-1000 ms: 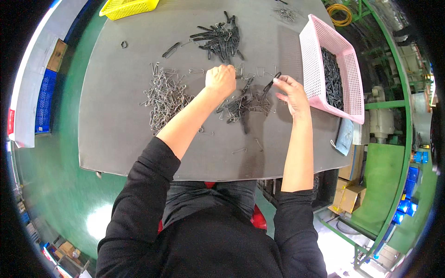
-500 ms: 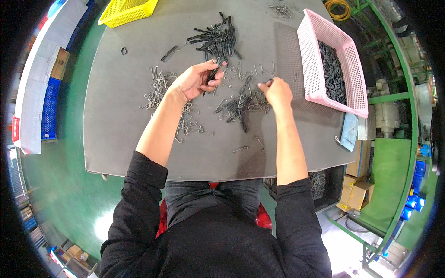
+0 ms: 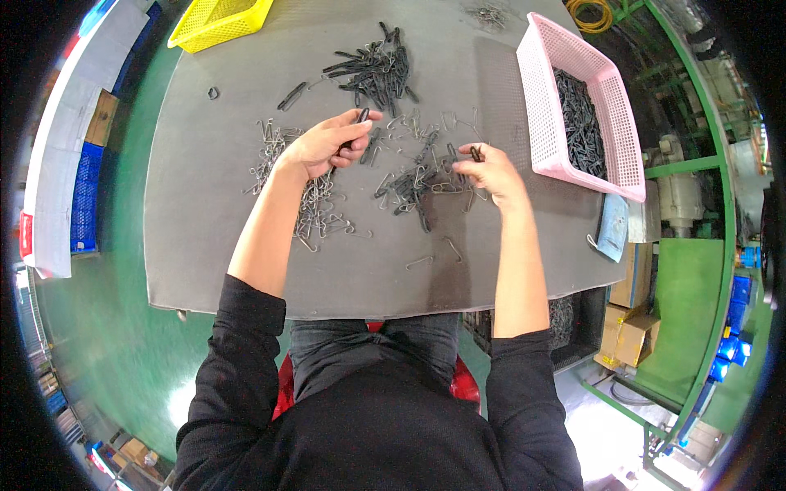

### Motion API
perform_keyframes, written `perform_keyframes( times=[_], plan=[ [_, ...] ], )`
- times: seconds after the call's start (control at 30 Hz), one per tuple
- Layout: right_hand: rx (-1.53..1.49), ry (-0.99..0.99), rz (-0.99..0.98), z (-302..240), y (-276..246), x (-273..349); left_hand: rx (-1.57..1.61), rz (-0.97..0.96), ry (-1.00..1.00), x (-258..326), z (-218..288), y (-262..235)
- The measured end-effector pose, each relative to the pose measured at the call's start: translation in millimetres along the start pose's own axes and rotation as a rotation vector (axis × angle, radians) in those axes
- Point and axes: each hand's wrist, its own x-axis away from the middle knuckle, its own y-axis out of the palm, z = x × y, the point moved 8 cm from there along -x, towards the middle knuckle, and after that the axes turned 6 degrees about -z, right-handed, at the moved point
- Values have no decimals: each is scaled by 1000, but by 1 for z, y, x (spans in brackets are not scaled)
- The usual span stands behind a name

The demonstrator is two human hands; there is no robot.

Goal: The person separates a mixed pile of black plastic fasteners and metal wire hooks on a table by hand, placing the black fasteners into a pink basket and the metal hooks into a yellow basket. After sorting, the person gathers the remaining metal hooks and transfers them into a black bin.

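Note:
My left hand (image 3: pixel 327 149) is closed around a slim black clip-like piece (image 3: pixel 363 115) that sticks up between thumb and fingers. To the right, my right hand (image 3: pixel 498 173) pinches a small dark clip-like piece (image 3: pixel 476 154); its exact kind is too small to make out. Between and below the hands lies a mixed heap of black pieces (image 3: pixel 409 190) and bent wires. Loose bent wire clips (image 3: pixel 321 221) are scattered by my left forearm. Beyond my left hand is a larger pile of black clip-like pieces (image 3: pixel 383 72).
On the grey table (image 3: pixel 205 213), a pink perforated basket (image 3: pixel 544 114) full of black pieces stands at the right. A blue face mask (image 3: pixel 612 231) lies below it. A yellow basket (image 3: pixel 217 31) sits far left; more wires (image 3: pixel 489 15) lie at the far edge.
My left hand has moved slightly left and nearer, still gripping black material. My right hand has turned and drawn back a little; a dark piece now shows at its fingertips.

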Motion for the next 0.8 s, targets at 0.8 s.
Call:
perform_keyframes(
  times=[0.8],
  plan=[
    [-531,-50,-166,10,-15,18,129,39,-12,8,-26,-7]
  ],
)
